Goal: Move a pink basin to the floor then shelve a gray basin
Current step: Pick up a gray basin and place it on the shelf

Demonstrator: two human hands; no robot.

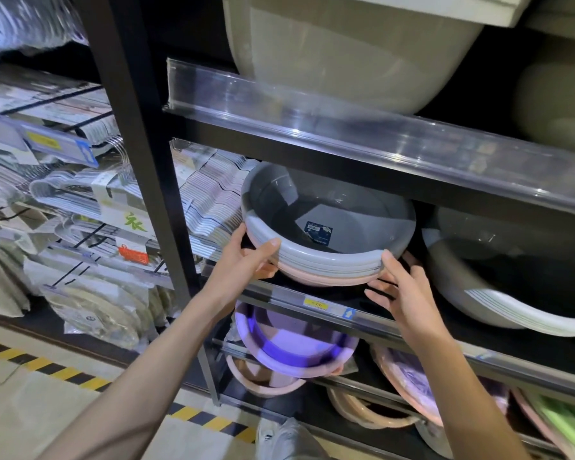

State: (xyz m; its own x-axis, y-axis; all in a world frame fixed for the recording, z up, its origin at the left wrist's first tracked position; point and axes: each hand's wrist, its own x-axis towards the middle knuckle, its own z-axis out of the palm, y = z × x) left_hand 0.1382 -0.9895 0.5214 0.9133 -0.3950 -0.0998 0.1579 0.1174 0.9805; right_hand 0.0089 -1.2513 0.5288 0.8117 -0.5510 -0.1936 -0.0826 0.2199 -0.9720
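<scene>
Gray basin (329, 224): top of a nested stack on the middle shelf (412, 330), tilted with its open mouth toward the camera; dark label on its inner floor. Lies between the two hands, rim level with the fingers.

Pink basin (326, 276): lowest in the same stack, only its rim showing, directly under the gray rims and just above the right hand's fingers.

Left hand (243, 260): closed on the left edge of the stack, thumb over the gray rim, fingers hidden beneath.

Right hand (402, 287): thumb tip touching the gray rim at the right edge, fingers (379, 293) spread loosely below the pink rim; whether they touch it cannot be told.

Larger gray basins (512, 293): same shelf, right of the right hand, well apart from its fingers.

Purple basin (292, 346): shelf below, under both hands.

Price tag (316, 305): yellow, on the shelf edge below the stack.
</scene>
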